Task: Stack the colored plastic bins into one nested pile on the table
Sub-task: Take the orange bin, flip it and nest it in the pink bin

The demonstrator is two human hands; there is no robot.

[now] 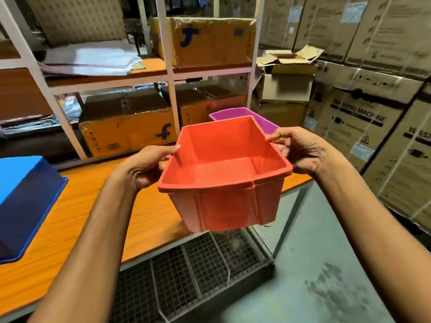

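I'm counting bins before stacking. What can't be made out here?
Head view:
Purple bin: mostly hidden behind the red bin.
Blue bin: cut off by the left edge.
Left hand: its fingers are hidden behind the red bin's wall.

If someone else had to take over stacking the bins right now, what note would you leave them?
Left hand grips the red bin's left rim, and the right hand grips its right rim.
The red bin is in the air, open side up, over the table's near edge.
The purple bin is behind it, open side up, with its base hidden.
The blue bin sits on the table at the left and looks upside down.
Done: nothing is nested yet.
Left: nest all three into one pile. The blue bin probably needs flipping first.
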